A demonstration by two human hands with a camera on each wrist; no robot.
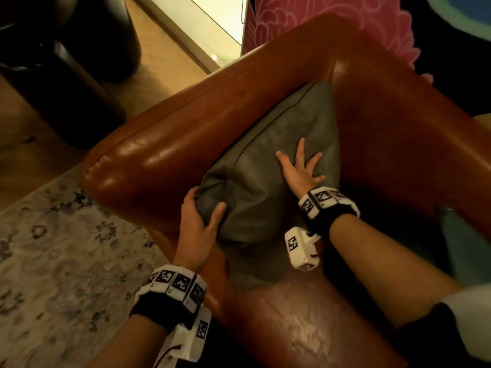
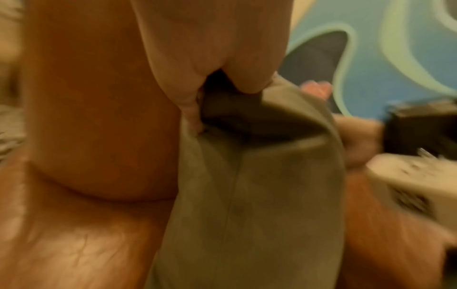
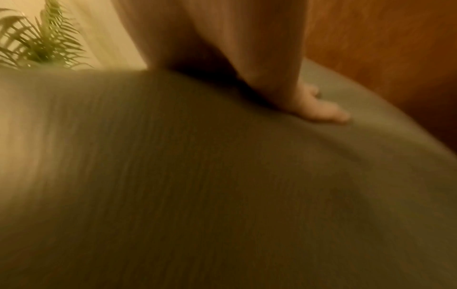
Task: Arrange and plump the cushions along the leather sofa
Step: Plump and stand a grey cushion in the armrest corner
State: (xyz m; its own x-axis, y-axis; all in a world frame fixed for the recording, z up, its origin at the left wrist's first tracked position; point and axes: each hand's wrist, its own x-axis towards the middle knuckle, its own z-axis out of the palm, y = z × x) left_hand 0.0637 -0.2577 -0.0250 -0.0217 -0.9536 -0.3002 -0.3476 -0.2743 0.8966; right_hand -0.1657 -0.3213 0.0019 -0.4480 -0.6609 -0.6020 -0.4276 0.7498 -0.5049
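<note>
Taking the grey cushion [image 1: 268,166] as the landmark: far to its left, on the wooden floor [image 1: 164,46], lies a pale patterned rug [image 1: 53,248], and beyond that stands a dark rounded leather seat [image 1: 66,62]. Directly against the cushion's left edge runs the brown sofa's [image 1: 164,155] padded armrest, glossy under warm light. The cushion itself is wedged in the sofa's corner, leaning between the armrest on its left and the backrest on its right, its lower edge down on the seat.

At the cushion's near left corner, the left hand [image 1: 198,232] has its grip closed on the cushion: thumb on the front face, fingers [image 2: 190,109] wrapped behind the corner, which is bunched and creased. The left wrist view, though blurred, shows the same pinch of the grey fabric beside the brown leather.

On the cushion's front face, right of centre, the right hand [image 1: 301,168] lies flat with its grip wide, fingers spread and pressed on the surface; it holds nothing. The right wrist view is smeared, showing fingertips [image 3: 329,115] on the grey cover and a fern [image 3: 42,43] past the cushion's far edge.

Behind the sofa back, right of the cushion, a pink flower-patterned panel [image 1: 318,25] stands.
</note>
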